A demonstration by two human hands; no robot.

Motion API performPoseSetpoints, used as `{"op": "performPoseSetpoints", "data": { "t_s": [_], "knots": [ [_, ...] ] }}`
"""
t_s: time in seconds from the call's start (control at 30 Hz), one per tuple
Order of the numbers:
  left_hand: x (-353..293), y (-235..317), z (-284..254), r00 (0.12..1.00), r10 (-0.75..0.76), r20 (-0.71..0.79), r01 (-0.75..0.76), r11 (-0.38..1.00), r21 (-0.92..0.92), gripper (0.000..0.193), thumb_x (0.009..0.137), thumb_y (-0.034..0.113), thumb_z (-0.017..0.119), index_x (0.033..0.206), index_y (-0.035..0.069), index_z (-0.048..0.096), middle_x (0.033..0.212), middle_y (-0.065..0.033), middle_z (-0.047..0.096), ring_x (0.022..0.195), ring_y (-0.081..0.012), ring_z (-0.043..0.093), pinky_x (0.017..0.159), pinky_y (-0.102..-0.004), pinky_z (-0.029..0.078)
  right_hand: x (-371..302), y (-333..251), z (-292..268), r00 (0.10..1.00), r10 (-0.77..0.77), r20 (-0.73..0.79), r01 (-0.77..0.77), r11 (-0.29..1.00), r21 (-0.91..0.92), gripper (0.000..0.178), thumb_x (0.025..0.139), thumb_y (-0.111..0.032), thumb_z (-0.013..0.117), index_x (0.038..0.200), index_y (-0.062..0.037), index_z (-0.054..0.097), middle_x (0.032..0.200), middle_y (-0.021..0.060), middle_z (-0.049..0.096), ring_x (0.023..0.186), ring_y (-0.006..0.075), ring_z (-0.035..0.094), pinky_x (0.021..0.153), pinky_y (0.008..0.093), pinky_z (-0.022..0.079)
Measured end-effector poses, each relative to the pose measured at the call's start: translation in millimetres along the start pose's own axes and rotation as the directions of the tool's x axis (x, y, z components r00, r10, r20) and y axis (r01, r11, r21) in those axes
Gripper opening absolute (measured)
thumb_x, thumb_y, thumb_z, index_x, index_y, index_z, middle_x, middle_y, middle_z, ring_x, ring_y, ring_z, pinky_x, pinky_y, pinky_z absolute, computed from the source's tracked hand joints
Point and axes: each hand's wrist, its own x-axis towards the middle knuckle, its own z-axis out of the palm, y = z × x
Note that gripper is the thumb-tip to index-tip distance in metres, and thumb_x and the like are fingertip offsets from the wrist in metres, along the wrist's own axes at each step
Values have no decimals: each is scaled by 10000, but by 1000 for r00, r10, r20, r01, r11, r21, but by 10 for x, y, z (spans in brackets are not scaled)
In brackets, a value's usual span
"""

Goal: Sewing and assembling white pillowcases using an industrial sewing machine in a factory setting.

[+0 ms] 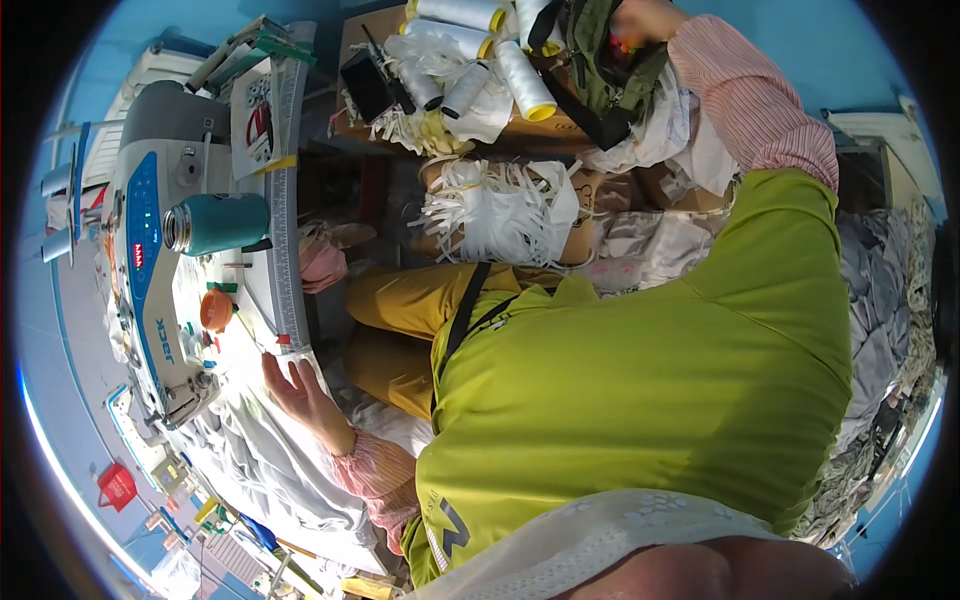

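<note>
My left hand [308,402] rests at the edge of the sewing table, fingers apart and holding nothing. White fabric [270,460] lies beside and below it, under the bright lamp of a white and blue sewing machine [150,270]. My right arm reaches far out to the top right, where my right hand [650,18] is at the opening of a dark green bag [620,85]. Something small and multicoloured [622,45] shows inside the bag, just under the fingers. Those fingers are blurred and partly cut off, so their grip cannot be made out.
A teal flask [228,222] lies across the machine table near an orange round item [216,310]. Large thread cones [524,85] and a dark phone-like item [367,85] crowd a box. Below sits a bundle of white strips [505,205]. Grey cloth [870,310] is heaped behind me.
</note>
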Motion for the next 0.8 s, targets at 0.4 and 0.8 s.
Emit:
{"op": "performPoseSetpoints", "data": {
  "t_s": [0.4, 0.8],
  "knots": [
    [-106, 101, 38, 999, 7, 42, -11, 996, 86, 552, 988, 90, 570, 1480, -17, 344, 1520, -175, 376, 1416, -260, 358, 1113, -382, 343, -70, 99, 370, 815, -426, -392, 379, 904, -196, 190, 852, -155, 670, 836, 31, 708, 834, 200, 684, 842, 297, 684, 727, 413, 530],
    [-85, 40, 67, 997, 6, 76, -9, 999, 33, 529, 983, 80, 572, 1460, -21, 367, 1484, -178, 406, 1394, -264, 373, 1112, -371, 337, 866, 1227, 1117, 801, 242, -547, -362, 924, -121, 147, 857, -127, 634, 915, 0, 679, 882, 153, 693, 818, 276, 683, 738, 349, 537]
  ]
}}
